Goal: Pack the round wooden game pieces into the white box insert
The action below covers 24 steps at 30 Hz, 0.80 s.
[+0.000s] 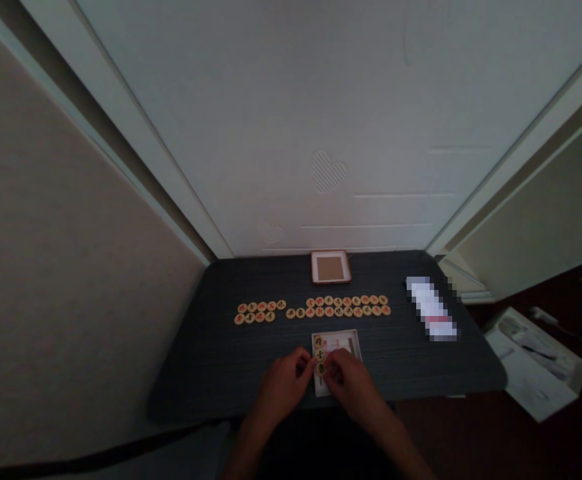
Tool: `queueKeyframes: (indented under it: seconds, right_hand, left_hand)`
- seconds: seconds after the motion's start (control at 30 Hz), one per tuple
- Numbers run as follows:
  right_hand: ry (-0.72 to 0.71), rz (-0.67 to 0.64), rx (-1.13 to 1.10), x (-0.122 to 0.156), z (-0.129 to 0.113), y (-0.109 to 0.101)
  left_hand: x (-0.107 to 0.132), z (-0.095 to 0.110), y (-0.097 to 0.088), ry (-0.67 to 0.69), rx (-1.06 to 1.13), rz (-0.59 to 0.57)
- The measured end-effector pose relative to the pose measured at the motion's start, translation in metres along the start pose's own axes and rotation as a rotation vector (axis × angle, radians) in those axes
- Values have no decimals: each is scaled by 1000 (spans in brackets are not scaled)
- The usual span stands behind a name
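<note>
Both of my hands rest at the near edge of a dark table (221, 360). My left hand (285, 385) has its fingers curled beside a small open box (343, 343) that holds a few round wooden game pieces (319, 353). My right hand (348, 383) lies over the box's near part, fingers bent and pinched by a piece; what it grips is hidden. Further back, several round wooden pieces lie in two rows: a short group (259, 311) on the left and a longer group (345, 306) in the middle.
A square box lid (330, 267) lies at the table's far edge against a pale door. A blurred white object (431, 308) sits at the right of the table. A white carton (535, 363) lies on the floor to the right. A wall is on the left.
</note>
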State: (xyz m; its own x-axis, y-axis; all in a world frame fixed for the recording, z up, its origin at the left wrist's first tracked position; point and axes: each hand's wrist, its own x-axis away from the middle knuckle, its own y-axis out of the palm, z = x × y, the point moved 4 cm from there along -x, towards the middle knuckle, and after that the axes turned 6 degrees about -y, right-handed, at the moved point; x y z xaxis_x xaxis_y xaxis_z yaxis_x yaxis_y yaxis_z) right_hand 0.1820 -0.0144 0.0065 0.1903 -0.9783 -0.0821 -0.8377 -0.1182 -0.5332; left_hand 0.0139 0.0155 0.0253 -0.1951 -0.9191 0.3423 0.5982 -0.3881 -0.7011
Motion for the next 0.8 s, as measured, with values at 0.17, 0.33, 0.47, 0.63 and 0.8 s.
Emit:
queueKeyframes:
  seconds: [0.17,0.33,0.47,0.63,0.8]
  right_hand:
    - [6,11,3,0,1,2]
    - [-11,25,6,1,0,1]
    - [-25,58,-16,1,-1,-3]
    - [-18,54,-47,-1,0,-2]
    - [-10,58,-39,-2,-5,-1]
  left_hand:
    - [-1,-1,1,2,16,-1]
    - [-1,-3,2,20,25,6]
    - [0,-2,0,12,21,3]
    - [1,1,-2,13,6,-10]
    - [2,3,-4,17,8,-1]
